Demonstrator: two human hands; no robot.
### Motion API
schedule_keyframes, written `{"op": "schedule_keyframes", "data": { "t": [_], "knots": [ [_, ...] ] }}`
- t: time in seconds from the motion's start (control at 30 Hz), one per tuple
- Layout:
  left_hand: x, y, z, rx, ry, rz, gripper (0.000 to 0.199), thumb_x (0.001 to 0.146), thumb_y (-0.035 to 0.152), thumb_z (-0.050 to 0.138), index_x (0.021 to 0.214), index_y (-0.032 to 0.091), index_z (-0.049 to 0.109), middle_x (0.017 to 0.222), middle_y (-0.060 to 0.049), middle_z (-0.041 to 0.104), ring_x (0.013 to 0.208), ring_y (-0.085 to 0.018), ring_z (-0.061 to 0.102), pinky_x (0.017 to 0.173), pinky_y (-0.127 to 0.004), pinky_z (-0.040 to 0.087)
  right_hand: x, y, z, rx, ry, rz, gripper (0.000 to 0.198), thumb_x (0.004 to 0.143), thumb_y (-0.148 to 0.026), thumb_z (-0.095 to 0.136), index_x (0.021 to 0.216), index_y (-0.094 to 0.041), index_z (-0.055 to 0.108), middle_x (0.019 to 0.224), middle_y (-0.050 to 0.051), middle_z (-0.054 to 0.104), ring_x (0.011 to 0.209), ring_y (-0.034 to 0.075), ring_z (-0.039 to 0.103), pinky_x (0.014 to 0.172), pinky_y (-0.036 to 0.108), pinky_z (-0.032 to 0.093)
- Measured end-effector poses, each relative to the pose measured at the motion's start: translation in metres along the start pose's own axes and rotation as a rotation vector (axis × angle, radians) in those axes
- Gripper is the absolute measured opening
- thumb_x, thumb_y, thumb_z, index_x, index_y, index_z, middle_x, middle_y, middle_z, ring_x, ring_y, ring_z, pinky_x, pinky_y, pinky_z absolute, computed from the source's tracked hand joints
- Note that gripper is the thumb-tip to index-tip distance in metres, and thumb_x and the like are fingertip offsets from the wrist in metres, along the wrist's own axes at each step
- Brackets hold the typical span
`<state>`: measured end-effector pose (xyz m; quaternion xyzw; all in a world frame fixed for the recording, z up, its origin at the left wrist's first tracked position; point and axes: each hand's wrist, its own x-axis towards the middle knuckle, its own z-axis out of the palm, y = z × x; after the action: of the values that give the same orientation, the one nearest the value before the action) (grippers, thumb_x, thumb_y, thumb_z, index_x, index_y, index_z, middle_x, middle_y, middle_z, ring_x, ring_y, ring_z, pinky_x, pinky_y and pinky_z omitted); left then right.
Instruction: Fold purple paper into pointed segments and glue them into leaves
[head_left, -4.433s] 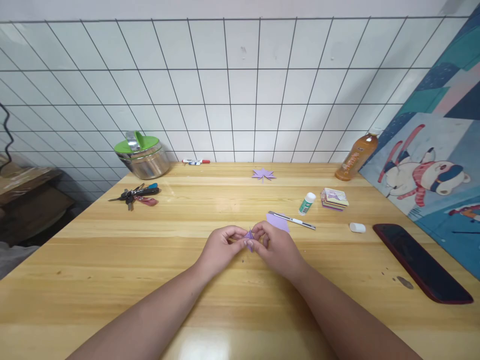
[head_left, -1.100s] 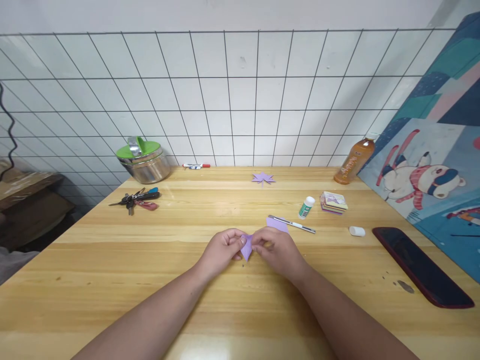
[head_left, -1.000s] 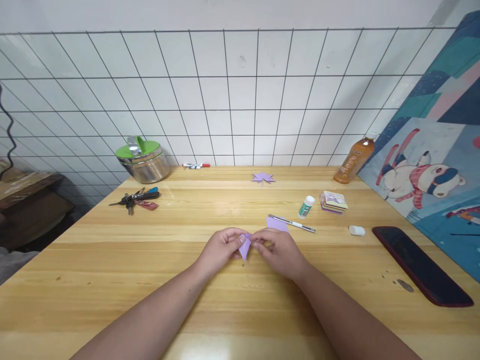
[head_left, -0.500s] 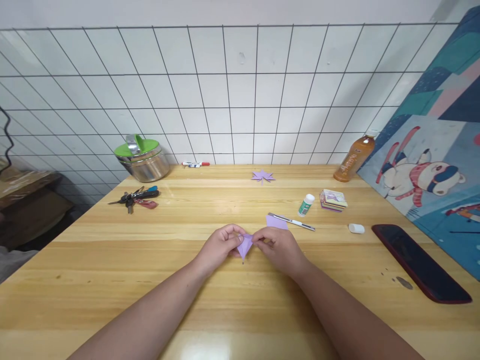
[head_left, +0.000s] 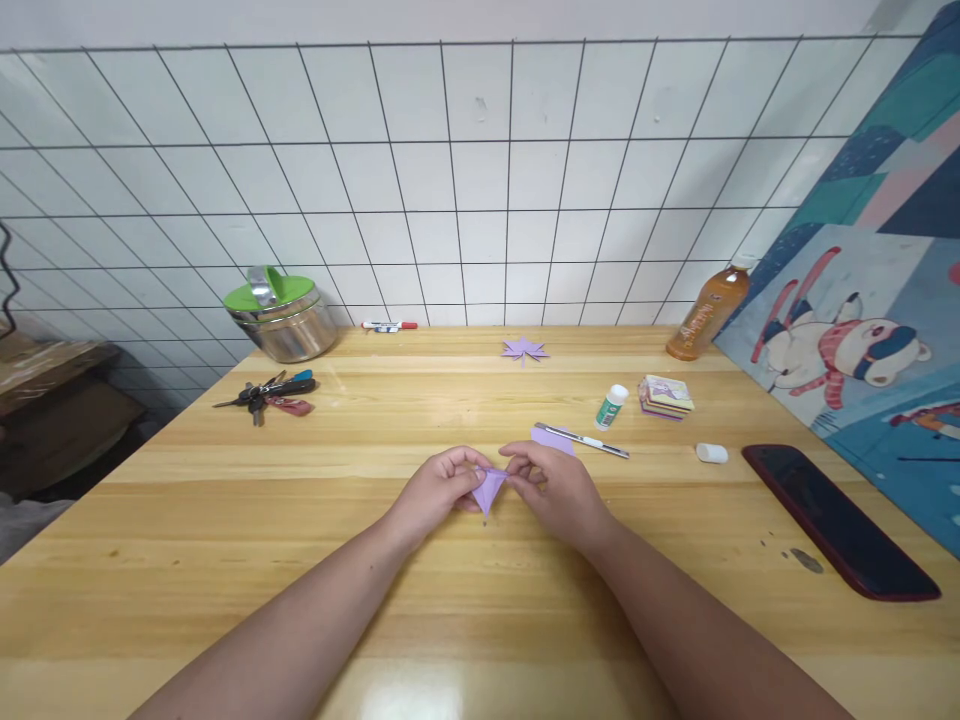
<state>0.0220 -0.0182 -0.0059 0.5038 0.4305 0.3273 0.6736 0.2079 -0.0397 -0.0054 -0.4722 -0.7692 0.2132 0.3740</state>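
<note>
A small piece of folded purple paper (head_left: 489, 492), pointed at its lower end, is held between my hands just above the table. My left hand (head_left: 442, 485) pinches its left side, thumb on top. At its upper right corner, my right hand (head_left: 553, 487) grips the paper between thumb and fingertips. Right behind my right hand lies another purple sheet (head_left: 551, 438), partly hidden, with a slim utility knife (head_left: 581, 440) across it. Farther back rests a purple paper leaf shape (head_left: 524, 349) with several points.
Right of the knife stand a glue stick (head_left: 611, 408) and a stack of colored paper (head_left: 666, 396); a white cap (head_left: 712, 453) and dark phone-like slab (head_left: 836, 520) lie beyond. A drink bottle (head_left: 709, 312), marker (head_left: 389, 326), keys (head_left: 270, 394) and green-lidded pot (head_left: 281, 318) line the edges.
The fingers of my right hand have lifted and spread a little while its pinch stays at the paper's corner. My left hand keeps its hold. The view has shifted slightly.
</note>
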Motion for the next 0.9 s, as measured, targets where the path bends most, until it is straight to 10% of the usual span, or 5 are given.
{"op": "schedule_keyframes", "data": {
  "t": [0.5, 0.9],
  "knots": [
    [-0.0026, 0.0052, 0.0017, -0.010, -0.045, -0.006, 0.028, 0.070, 0.035, 0.066, 0.087, 0.013, 0.060, 0.074, -0.005, 0.066, 0.062, -0.013, 0.058, 0.058, -0.024, 0.046, -0.0005, 0.0041, -0.0059, -0.126, -0.008, -0.256, 0.024, 0.087, -0.019, 0.047, 0.102, -0.026, 0.064, 0.099, 0.002, 0.067, 0.091, 0.013, 0.060, 0.081, 0.026, 0.047],
    [-0.0014, 0.0008, -0.0013, -0.009, -0.097, 0.028, 0.023, 0.073, 0.032, 0.064, 0.087, 0.014, 0.061, 0.075, -0.006, 0.068, 0.064, -0.014, 0.060, 0.059, -0.024, 0.043, 0.0007, 0.0074, 0.0005, 0.145, -0.048, 0.076, 0.011, 0.076, -0.019, 0.057, 0.081, -0.022, 0.067, 0.081, 0.001, 0.070, 0.073, 0.014, 0.064, 0.061, 0.022, 0.051]
  ]
}}
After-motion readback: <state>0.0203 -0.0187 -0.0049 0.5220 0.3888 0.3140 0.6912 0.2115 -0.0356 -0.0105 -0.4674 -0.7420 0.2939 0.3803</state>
